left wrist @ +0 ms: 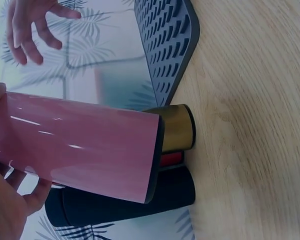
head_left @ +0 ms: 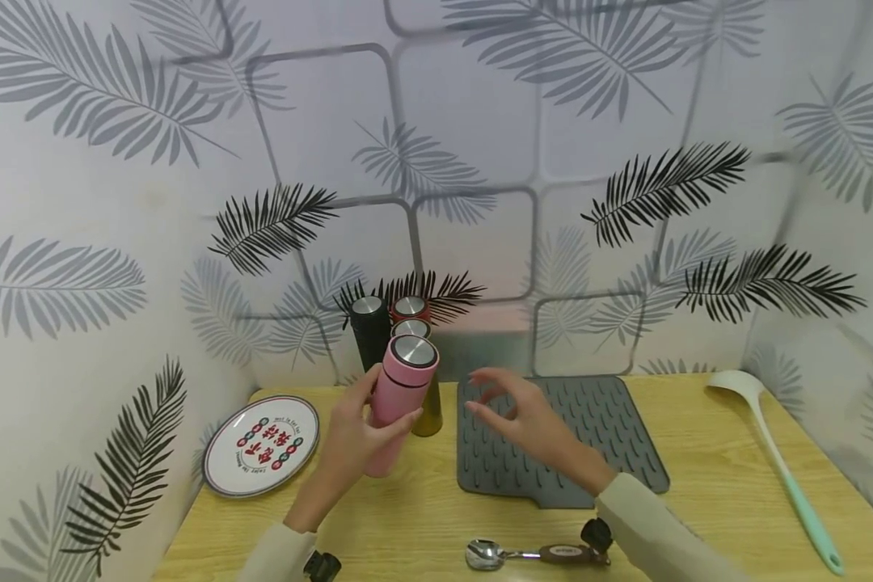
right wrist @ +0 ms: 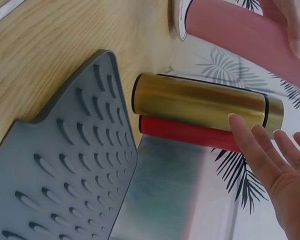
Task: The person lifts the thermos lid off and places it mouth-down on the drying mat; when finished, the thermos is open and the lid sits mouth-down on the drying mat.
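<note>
My left hand grips a pink thermos bottle around its side, fingers behind and thumb in front. The bottle is held tilted, its silver-topped lid up; in the left wrist view its dark-edged base hangs above the table. My right hand is apart from it, over the grey mat, with fingers spread and bent a little and nothing in them. Behind the pink bottle stand a gold bottle, a red bottle and a black bottle, close together. The pink bottle partly hides them in the head view.
A grey ridged drying mat lies right of the bottles. A white plate with red lettering leans at the left. A metal spoon lies near the front, and a ladle with a green handle at the right. A leaf-patterned backdrop rises behind.
</note>
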Action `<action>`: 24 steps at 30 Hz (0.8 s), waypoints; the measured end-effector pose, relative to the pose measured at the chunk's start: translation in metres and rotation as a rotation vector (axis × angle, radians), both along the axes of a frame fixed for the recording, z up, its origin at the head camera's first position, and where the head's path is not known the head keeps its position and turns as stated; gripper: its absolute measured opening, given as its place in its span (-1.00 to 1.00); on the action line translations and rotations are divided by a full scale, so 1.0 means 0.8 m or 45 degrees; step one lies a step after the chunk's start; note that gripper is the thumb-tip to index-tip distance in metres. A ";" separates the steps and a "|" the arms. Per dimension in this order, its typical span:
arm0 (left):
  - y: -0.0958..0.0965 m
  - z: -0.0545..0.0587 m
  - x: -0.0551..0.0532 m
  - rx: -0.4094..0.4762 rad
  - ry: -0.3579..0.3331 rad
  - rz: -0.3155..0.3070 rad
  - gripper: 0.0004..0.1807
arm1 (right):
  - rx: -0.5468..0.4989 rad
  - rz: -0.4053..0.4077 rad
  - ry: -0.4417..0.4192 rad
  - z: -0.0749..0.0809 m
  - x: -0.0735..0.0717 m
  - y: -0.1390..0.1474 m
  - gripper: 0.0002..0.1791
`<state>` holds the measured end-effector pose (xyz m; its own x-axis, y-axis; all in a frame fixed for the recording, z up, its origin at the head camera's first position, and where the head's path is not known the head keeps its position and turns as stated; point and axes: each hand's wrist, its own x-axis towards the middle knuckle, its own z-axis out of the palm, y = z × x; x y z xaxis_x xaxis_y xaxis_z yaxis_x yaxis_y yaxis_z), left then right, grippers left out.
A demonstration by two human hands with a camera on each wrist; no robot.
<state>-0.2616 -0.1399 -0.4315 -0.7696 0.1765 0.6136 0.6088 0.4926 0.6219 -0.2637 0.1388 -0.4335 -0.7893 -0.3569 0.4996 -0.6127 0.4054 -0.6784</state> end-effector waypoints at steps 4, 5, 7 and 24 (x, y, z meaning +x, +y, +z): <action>0.011 -0.001 0.006 -0.108 0.019 -0.017 -0.22 | -0.026 0.010 -0.014 0.003 0.003 -0.003 -0.51; 0.014 -0.002 0.007 -0.149 0.030 -0.014 -0.21 | -0.047 0.021 -0.027 0.003 0.005 -0.003 -0.51; 0.019 -0.002 0.010 -0.218 0.062 -0.019 -0.20 | -0.091 0.041 -0.055 0.005 0.007 -0.003 -0.51; 0.046 0.000 0.016 -0.545 0.223 -0.074 -0.20 | -0.005 -0.060 -0.046 0.029 0.024 0.004 -0.42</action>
<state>-0.2491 -0.1028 -0.4316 -0.6422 0.4821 0.5959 0.7208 0.6444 0.2555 -0.2449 0.1416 -0.4102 -0.8227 -0.3169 0.4720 -0.5682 0.4308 -0.7011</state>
